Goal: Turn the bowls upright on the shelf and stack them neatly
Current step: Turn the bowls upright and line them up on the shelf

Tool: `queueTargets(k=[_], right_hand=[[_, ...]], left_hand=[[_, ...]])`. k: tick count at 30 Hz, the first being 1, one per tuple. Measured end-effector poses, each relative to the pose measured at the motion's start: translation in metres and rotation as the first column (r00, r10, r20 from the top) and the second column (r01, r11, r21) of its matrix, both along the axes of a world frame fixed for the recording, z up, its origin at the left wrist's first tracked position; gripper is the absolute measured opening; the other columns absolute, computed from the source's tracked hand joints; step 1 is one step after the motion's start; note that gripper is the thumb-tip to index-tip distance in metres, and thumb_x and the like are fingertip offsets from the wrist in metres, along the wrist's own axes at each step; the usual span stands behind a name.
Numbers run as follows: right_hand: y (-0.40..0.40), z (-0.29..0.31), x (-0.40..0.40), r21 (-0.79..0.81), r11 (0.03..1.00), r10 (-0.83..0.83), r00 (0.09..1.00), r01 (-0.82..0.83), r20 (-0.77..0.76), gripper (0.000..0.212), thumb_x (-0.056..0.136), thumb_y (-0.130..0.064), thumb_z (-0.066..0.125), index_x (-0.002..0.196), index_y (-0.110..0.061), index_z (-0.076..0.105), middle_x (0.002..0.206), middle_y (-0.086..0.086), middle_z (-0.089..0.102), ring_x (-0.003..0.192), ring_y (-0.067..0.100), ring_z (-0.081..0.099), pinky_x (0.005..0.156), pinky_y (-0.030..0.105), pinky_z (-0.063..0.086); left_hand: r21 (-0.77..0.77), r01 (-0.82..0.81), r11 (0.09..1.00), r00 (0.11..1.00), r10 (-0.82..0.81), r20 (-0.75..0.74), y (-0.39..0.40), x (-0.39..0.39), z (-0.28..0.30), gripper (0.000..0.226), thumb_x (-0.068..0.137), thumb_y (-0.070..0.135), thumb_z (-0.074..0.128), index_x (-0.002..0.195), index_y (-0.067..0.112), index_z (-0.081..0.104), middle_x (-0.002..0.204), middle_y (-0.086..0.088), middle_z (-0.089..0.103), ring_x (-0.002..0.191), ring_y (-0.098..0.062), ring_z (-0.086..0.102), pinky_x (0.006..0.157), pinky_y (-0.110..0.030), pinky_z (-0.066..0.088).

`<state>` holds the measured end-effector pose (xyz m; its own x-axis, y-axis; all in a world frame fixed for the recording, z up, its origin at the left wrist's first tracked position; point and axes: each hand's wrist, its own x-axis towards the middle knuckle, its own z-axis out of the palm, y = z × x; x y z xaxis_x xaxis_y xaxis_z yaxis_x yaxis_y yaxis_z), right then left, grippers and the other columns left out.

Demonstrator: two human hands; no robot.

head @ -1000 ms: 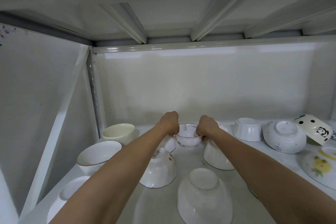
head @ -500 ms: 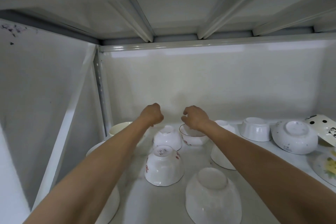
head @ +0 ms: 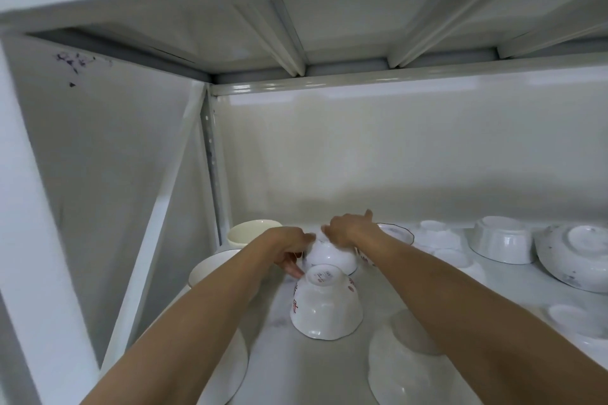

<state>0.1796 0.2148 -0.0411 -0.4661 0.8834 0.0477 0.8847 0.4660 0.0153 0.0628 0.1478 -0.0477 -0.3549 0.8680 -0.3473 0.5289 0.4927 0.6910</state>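
Observation:
A small white bowl point(head: 330, 256) lies upside down at the middle of the shelf point(head: 316, 368), blurred. My left hand point(head: 289, 248) curls around its left side, fingers on its wall. My right hand point(head: 348, 230) lies over its top and far side with the fingers spread. Just right of it stands an upright bowl with a thin red rim point(head: 399, 232), partly hidden by my right wrist. Nearer to me an overturned white bowl with red marks point(head: 325, 309) touches neither hand. A large overturned white bowl point(head: 404, 371) sits at the front under my right forearm.
Upright at the left are a cream bowl point(head: 253, 230) and a gold-rimmed white bowl point(head: 207, 270); another point(head: 235, 368) lies under my left arm. Several overturned bowls point(head: 501, 240) fill the right side. The shelf above hangs low, and a slanted brace point(head: 154, 240) closes the left.
Both hands let go of the red-rimmed bowl, now upright on the shelf, and moved left and down onto the small overturned bowl. The camera has turned left.

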Motion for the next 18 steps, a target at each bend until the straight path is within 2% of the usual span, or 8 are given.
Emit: queueTargets(k=[2, 4, 7, 10, 12, 15, 18], right_hand=[[0.001, 0.0, -0.002, -0.008, 1.0, -0.003, 1.0, 0.003, -0.003, 0.043, 0.101, -0.031, 0.024, 0.128, -0.013, 0.052, 0.13, 0.01, 0.057, 0.124, 0.029, 0.049, 0.112, 0.061, 0.008], [0.003, 0.001, -0.001, -0.018, 1.0, 0.003, 0.999, -0.004, -0.046, 0.039, 0.1, -0.033, 0.027, 0.119, -0.014, 0.055, 0.122, 0.01, 0.06, 0.121, 0.03, 0.052, 0.113, 0.059, 0.01], [0.006, -0.002, 0.001, -0.008, 1.0, 0.028, 0.993, -0.029, -0.112, 0.028, 0.098, -0.034, 0.03, 0.09, -0.015, 0.049, 0.092, 0.004, 0.056, 0.112, 0.029, 0.056, 0.113, 0.058, 0.011], [0.01, -0.007, 0.002, 0.008, 0.999, 0.037, 0.983, -0.037, -0.181, 0.036, 0.096, -0.037, 0.034, 0.068, -0.017, 0.041, 0.07, -0.002, 0.049, 0.093, 0.028, 0.055, 0.112, 0.057, 0.013], [0.014, -0.008, 0.001, 0.018, 0.999, 0.045, 0.974, -0.042, -0.224, 0.039, 0.095, -0.041, 0.036, 0.064, -0.018, 0.04, 0.067, -0.002, 0.048, 0.091, 0.028, 0.056, 0.113, 0.055, 0.012], [0.016, -0.002, 0.0, 0.041, 0.998, 0.064, 0.965, -0.055, -0.256, 0.043, 0.095, -0.047, 0.036, 0.065, -0.017, 0.042, 0.067, -0.002, 0.049, 0.099, 0.028, 0.061, 0.114, 0.055, 0.01], [0.015, 0.007, -0.001, 0.076, 0.996, 0.077, 0.948, -0.056, -0.308, 0.042, 0.096, -0.05, 0.035, 0.079, -0.016, 0.054, 0.077, 0.0, 0.058, 0.099, 0.028, 0.061, 0.113, 0.054, 0.016]], left_hand=[[0.013, -0.004, 1.0, 0.998, 0.004, 0.06, -0.002, 0.0, -0.001, 0.048, 0.1, 0.041, 0.035, 0.114, -0.003, 0.049, 0.109, -0.018, 0.052, 0.071, -0.032, 0.065, 0.069, -0.036, 0.06], [0.033, -0.004, 0.999, 0.995, 0.001, 0.097, -0.003, 0.0, -0.001, 0.047, 0.1, 0.038, 0.036, 0.118, -0.004, 0.049, 0.114, -0.018, 0.051, 0.071, -0.031, 0.064, 0.065, -0.034, 0.061], [0.05, -0.026, 0.998, 0.989, 0.019, 0.147, -0.002, -0.002, -0.001, 0.051, 0.099, 0.037, 0.043, 0.127, -0.006, 0.046, 0.126, -0.02, 0.05, 0.079, -0.031, 0.066, 0.075, -0.038, 0.06], [0.057, -0.055, 0.997, 0.979, 0.042, 0.199, -0.003, -0.003, 0.0, 0.053, 0.096, 0.036, 0.052, 0.127, -0.007, 0.045, 0.125, -0.019, 0.049, 0.096, -0.036, 0.067, 0.087, -0.042, 0.057], [0.063, -0.061, 0.996, 0.975, 0.046, 0.216, -0.004, -0.003, 0.001, 0.055, 0.094, 0.036, 0.056, 0.128, -0.006, 0.046, 0.13, -0.02, 0.051, 0.104, -0.037, 0.066, 0.087, -0.043, 0.057], [0.075, -0.076, 0.994, 0.976, 0.059, 0.208, -0.006, -0.003, 0.004, 0.055, 0.092, 0.039, 0.058, 0.126, -0.003, 0.049, 0.128, -0.021, 0.055, 0.101, -0.037, 0.068, 0.087, -0.043, 0.057], [0.107, -0.093, 0.99, 0.974, 0.068, 0.214, -0.007, -0.001, 0.009, 0.048, 0.093, 0.036, 0.057, 0.123, -0.001, 0.05, 0.127, -0.02, 0.057, 0.099, -0.037, 0.069, 0.09, -0.042, 0.056]])
